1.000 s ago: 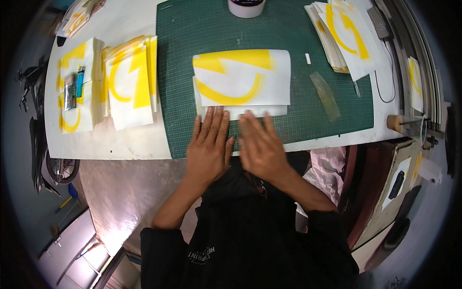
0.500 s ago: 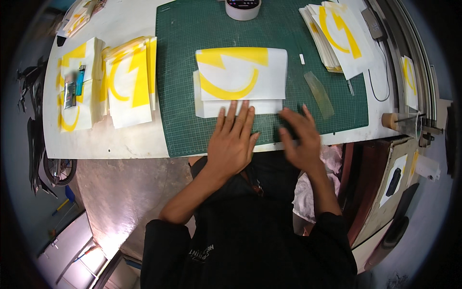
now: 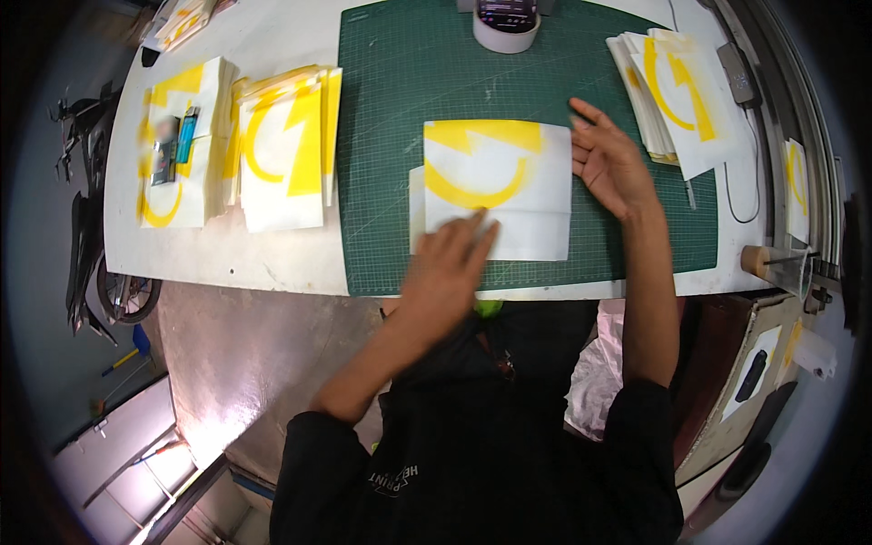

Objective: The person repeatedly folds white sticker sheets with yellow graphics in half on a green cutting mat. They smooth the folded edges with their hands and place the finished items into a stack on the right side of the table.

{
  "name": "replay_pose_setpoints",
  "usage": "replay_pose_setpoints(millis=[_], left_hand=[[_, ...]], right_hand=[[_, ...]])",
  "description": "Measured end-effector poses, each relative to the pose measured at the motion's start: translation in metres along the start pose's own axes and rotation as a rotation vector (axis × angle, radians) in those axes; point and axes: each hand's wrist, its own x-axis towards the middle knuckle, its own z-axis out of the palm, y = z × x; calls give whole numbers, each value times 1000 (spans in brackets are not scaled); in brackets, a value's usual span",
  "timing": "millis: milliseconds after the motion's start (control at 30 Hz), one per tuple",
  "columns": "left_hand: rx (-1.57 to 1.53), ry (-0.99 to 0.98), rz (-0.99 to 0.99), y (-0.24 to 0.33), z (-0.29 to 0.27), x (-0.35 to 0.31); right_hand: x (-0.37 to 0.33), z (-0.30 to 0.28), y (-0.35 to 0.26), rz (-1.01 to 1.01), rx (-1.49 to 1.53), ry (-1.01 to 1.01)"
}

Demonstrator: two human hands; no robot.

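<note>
A white sheet with a yellow printed shape (image 3: 522, 195) lies on the green cutting mat (image 3: 400, 82) in front of me. A faint crease runs across its lower part. Another pale piece (image 3: 417, 204) shows from under its left edge. My left hand (image 3: 445, 268), slightly blurred, is open, its fingertips on the sheet around the crease and its palm over the lower left corner. Beside the upper right edge, my right hand (image 3: 610, 159) is open above the mat, fingers loosely curled and apart, with nothing seen in it.
Left of the mat lie two piles of yellow-and-white sheets (image 3: 282, 195), one bearing a teal lighter (image 3: 186, 134) and a small dark packet (image 3: 163, 150). More sheets (image 3: 699, 136) lie at the right. A phone (image 3: 509, 14) rests on a white roll (image 3: 505, 38) at the back.
The sheet's lower part now lies spread downward, covering the strip that showed below it. My right hand has moved up along the sheet's right side. The whole view has shifted.
</note>
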Motion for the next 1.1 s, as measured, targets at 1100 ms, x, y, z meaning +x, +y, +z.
replay_pose_setpoints(millis=[1100], left_hand=[[279, -380, -10, -73, -67, 75]], right_hand=[[-42, 17, -9, -345, -1953, -305]])
